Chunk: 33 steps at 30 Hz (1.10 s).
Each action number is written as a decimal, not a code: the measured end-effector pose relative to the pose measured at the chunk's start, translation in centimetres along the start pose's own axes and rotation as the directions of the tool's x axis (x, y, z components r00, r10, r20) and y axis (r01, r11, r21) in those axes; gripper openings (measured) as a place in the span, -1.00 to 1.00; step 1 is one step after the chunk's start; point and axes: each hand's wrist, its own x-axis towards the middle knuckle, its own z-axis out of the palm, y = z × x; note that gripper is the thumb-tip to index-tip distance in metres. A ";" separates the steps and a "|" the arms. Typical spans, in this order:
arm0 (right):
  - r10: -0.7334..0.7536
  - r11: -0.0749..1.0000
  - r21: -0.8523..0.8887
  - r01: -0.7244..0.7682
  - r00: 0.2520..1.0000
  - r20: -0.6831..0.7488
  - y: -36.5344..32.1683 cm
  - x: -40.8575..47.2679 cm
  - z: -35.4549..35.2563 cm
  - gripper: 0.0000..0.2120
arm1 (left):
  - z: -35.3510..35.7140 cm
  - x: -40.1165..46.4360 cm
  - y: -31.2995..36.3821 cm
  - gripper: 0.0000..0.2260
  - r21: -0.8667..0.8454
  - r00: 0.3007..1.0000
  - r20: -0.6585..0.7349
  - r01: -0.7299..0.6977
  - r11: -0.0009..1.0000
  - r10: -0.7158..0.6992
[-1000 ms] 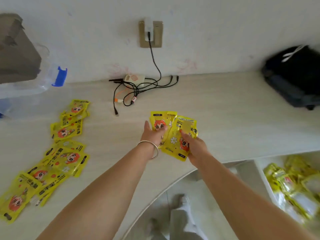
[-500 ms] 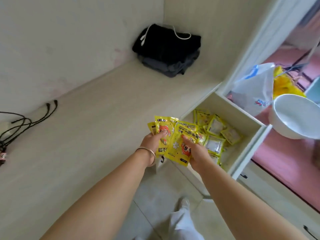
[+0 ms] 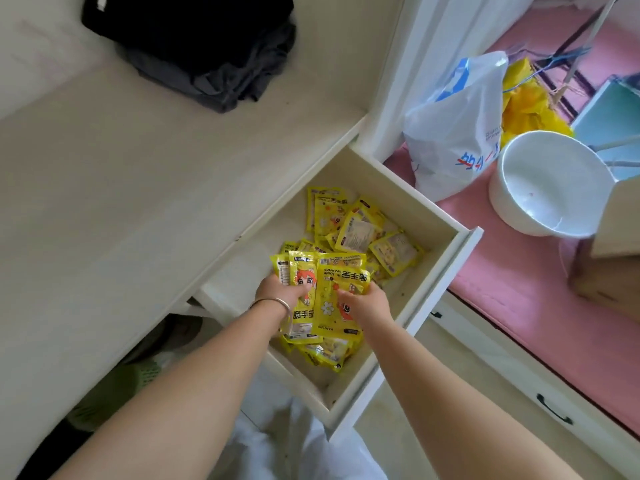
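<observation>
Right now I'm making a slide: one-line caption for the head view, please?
Left hand and right hand hold a fan of yellow packets above an open drawer of loose packets.

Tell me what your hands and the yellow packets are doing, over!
Left hand and right hand both grip a fan of yellow packets. Fan held over the open drawer, above loose packets already inside. Nothing in the way.
</observation>
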 end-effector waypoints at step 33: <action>-0.641 0.584 -0.546 0.600 0.754 0.144 -3.1 -6.2 8.4 -0.71 | -7.2 -6.1 -3.9 -0.68 0.166 0.865 -0.193 -0.437 0.884 0.464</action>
